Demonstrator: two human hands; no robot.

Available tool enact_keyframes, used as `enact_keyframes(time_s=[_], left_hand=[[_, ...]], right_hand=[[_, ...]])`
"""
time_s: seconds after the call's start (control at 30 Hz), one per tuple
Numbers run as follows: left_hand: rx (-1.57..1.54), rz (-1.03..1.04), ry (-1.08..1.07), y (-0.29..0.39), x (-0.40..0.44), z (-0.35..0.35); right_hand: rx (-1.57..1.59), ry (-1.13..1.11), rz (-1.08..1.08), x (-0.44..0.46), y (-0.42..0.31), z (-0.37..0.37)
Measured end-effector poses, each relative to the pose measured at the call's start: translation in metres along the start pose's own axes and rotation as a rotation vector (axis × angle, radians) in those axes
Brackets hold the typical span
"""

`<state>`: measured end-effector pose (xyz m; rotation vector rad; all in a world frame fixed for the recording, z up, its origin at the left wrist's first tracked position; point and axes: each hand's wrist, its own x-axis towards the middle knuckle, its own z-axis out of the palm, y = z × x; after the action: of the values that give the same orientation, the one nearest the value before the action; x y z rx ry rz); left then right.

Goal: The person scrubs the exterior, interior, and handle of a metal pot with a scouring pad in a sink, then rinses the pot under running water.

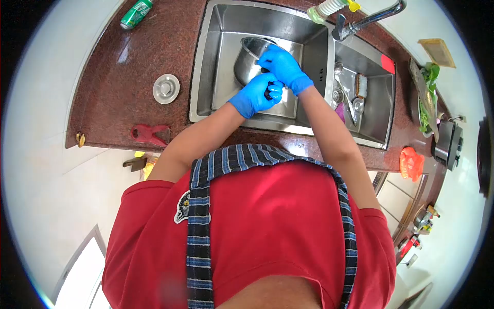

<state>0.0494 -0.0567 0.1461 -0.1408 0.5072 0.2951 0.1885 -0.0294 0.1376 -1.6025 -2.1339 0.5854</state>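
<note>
A steel pot (244, 66) with a dark handle stands tilted in the large left basin of the sink (216, 105). Blue gloves cover both hands. My left hand (260, 96) is closed around the pot's dark handle, which shows between the fingers. Just above it, my right hand (283, 68) is at the pot's rim on the right side, its fingers curled. Whatever those fingers hold, if anything, is hidden.
The right basin holds a scrub brush (362, 85) and several utensils, below a faucet (378, 18). On the red-brown counter lie a green can (137, 14), a drain strainer (166, 88) and a red clamp-like tool (149, 134). Leafy greens (426, 98) and orange plastic (411, 164) are rightward.
</note>
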Motion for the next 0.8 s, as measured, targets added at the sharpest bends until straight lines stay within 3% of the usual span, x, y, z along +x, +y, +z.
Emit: enact_keyframes(time_s=[0.1, 0.17, 0.27, 0.43, 0.53, 0.67, 0.8], left_hand=[[0.016, -0.014, -0.043, 0.005, 0.0, 0.002], [-0.09, -0.009, -0.03, 0.006, 0.002, -0.001], [-0.212, -0.081, -0.121, 0.011, 0.003, -0.007], [-0.167, -0.095, -0.113, 0.012, 0.001, -0.004], [-0.184, -0.096, -0.104, 0.01, 0.002, -0.013], [-0.167, -0.112, -0.147, 0.007, -0.001, -0.018], [-0.135, -0.052, -0.053, 0.005, -0.004, -0.009]], right_hand=[[-0.045, -0.032, -0.168, 0.003, 0.007, 0.0], [0.066, 0.058, -0.139, -0.015, 0.012, 0.006], [0.165, 0.302, -0.005, -0.046, 0.02, 0.019], [-0.051, 0.342, 0.122, -0.076, 0.016, 0.017], [0.288, 0.551, 0.321, -0.089, 0.013, 0.031], [0.526, 0.532, 0.498, -0.09, -0.002, 0.017], [0.412, 0.399, 0.315, -0.074, 0.001, 0.008]])
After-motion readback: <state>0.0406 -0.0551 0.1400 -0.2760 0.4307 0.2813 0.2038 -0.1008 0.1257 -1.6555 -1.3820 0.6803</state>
